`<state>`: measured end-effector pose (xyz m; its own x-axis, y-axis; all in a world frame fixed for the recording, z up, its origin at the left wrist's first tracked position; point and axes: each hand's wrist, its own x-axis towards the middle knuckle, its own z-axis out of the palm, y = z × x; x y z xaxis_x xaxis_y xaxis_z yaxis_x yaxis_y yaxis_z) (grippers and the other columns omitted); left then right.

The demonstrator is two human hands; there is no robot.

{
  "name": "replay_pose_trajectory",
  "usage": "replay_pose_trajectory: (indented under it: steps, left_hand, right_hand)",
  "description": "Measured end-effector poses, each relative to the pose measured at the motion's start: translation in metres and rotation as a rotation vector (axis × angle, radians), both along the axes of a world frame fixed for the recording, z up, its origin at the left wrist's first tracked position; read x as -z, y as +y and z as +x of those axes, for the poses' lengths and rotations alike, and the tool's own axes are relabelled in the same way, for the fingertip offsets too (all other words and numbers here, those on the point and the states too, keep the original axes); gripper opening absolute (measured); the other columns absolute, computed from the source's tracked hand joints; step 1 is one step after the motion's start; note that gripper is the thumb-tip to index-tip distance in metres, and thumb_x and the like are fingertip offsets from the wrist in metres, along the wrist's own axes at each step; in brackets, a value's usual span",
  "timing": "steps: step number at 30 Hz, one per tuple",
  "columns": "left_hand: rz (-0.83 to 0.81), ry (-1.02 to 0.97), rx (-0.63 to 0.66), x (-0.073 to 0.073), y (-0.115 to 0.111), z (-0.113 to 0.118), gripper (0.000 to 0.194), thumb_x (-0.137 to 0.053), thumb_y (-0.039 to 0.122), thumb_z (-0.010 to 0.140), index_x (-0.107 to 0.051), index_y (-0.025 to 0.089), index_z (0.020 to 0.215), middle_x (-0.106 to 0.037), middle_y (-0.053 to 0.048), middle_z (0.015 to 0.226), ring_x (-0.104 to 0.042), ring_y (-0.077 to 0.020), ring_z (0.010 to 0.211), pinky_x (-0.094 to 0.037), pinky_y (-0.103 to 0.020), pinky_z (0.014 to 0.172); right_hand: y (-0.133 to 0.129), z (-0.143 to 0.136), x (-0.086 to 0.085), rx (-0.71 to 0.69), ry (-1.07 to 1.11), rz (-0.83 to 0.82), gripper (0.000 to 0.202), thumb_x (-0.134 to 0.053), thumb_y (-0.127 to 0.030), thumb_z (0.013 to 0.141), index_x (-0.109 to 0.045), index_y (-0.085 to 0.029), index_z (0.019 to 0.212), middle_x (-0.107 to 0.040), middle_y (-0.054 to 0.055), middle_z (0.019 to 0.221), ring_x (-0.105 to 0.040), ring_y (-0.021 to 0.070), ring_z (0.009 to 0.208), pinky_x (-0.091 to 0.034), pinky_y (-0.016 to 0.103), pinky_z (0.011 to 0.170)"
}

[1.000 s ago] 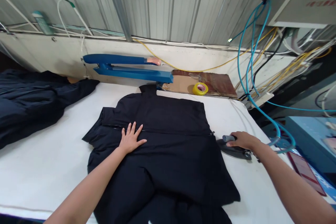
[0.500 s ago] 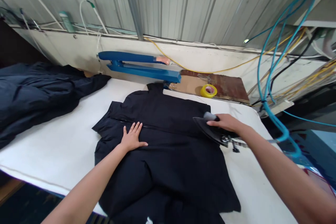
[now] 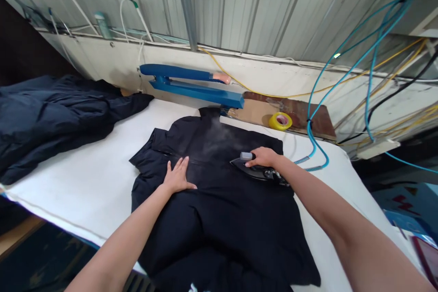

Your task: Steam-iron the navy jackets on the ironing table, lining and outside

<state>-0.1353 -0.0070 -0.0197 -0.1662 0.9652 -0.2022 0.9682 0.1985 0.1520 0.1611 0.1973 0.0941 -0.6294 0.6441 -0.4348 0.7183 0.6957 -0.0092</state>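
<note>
A black jacket (image 3: 219, 219) lies spread on the white padded ironing table (image 3: 85, 191), collar toward the left. My left hand (image 3: 178, 176) rests flat on it, fingers spread, just below the zipper line. In my right hand (image 3: 265, 157) is a steam iron (image 3: 253, 171), gripped by its handle, its pointed tip facing left over the jacket's right part. Whether the soleplate presses on the cloth I cannot tell. Faint steam (image 3: 222, 139) hangs over the upper part of the jacket. Blue hoses (image 3: 316, 146) run from behind the iron up to the right.
Another dark padded garment (image 3: 58, 118) is heaped at the left. Along the back stand a blue sleeve board (image 3: 195, 89) and a brown board (image 3: 311, 116) carrying a roll of yellow tape (image 3: 280, 121). Cables run along the wall; a light blue box (image 3: 410, 205) sits at the right.
The iron in my right hand has moved left, further onto the jacket, and the hoses have swung with it. Steam has appeared. My left hand stays on the jacket; the view has shifted slightly.
</note>
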Motion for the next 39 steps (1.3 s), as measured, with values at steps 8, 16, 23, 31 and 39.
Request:
replay_pose_trajectory:
  steps: [8,16,23,31,39]
  left_hand:
    - [-0.001,-0.028,-0.008,0.001,0.002,0.001,0.116,-0.051,0.07,0.05,0.0,0.013,0.138,-0.01,-0.012,0.144,0.0,-0.0303,0.132,0.006,-0.059,0.099]
    - [0.031,-0.015,-0.011,0.004,0.0,0.002,0.119,-0.052,0.07,0.049,0.003,0.013,0.138,-0.011,-0.011,0.144,0.001,-0.0297,0.132,0.005,-0.059,0.099]
    - [0.045,-0.027,-0.034,0.001,-0.001,0.004,0.121,-0.053,0.069,0.048,0.005,0.012,0.138,-0.011,-0.012,0.144,-0.003,-0.0293,0.132,0.003,-0.055,0.102]
    - [0.052,-0.154,0.033,-0.026,0.002,-0.02,0.091,-0.05,0.055,0.066,-0.008,0.019,0.138,-0.028,-0.011,0.139,-0.018,-0.0276,0.13,-0.012,-0.053,0.102]
    - [0.25,0.061,-0.122,-0.053,0.036,-0.103,0.05,-0.03,0.035,0.084,-0.026,0.033,0.133,-0.021,0.0,0.142,-0.01,-0.0273,0.131,-0.009,-0.06,0.098]
  right_hand:
    - [-0.048,0.082,-0.004,-0.089,-0.157,-0.156,0.063,-0.051,-0.07,0.056,-0.065,-0.019,0.089,-0.065,0.01,0.087,-0.06,0.0267,0.081,-0.04,0.029,0.061]
    - [-0.058,0.065,-0.014,0.108,-0.046,0.015,0.065,-0.038,-0.074,0.064,-0.062,-0.021,0.094,-0.064,0.011,0.094,-0.058,0.0267,0.085,-0.04,0.03,0.063]
    - [-0.049,-0.036,0.01,0.131,-0.005,0.047,0.067,-0.04,-0.076,0.062,-0.061,-0.023,0.096,-0.062,0.011,0.098,-0.057,0.0273,0.092,-0.042,0.034,0.072]
    - [0.013,-0.038,-0.008,0.47,-0.078,0.099,0.062,-0.039,-0.065,0.07,-0.059,-0.015,0.101,-0.059,0.016,0.104,-0.056,0.0298,0.094,-0.044,0.035,0.069]
    - [-0.049,-0.124,0.001,0.105,0.084,-0.019,0.053,-0.045,-0.069,0.064,-0.06,-0.028,0.095,-0.062,0.01,0.099,-0.057,0.0284,0.09,-0.045,0.036,0.07]
